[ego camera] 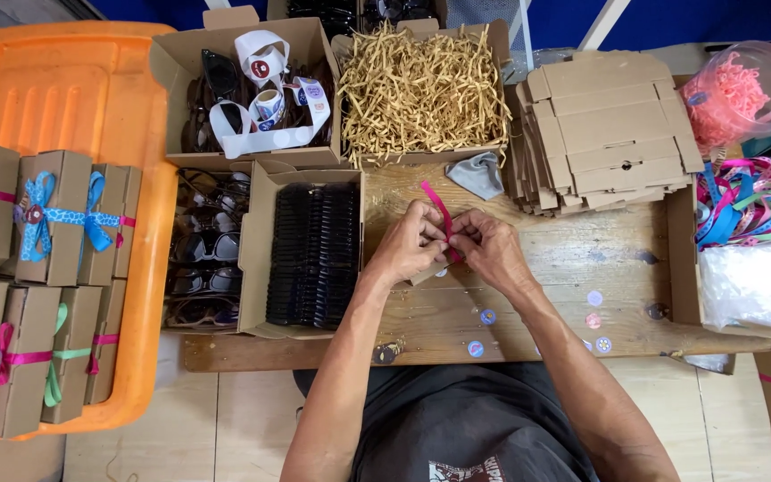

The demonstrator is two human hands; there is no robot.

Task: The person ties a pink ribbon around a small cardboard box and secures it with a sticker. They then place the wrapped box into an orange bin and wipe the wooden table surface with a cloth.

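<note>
Near the middle of the wooden table, the left hand and right hand meet — both pinch a pink ribbon around a small cardboard box, mostly hidden.

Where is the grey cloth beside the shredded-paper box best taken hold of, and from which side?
Probably by the pointed lower corner of the grey cloth, coming from the person's side. It lies crumpled on the wooden table, its upper edge against the box of shredded paper and the stack of flat cardboard boxes on its right, so only the near corner is free.
</note>
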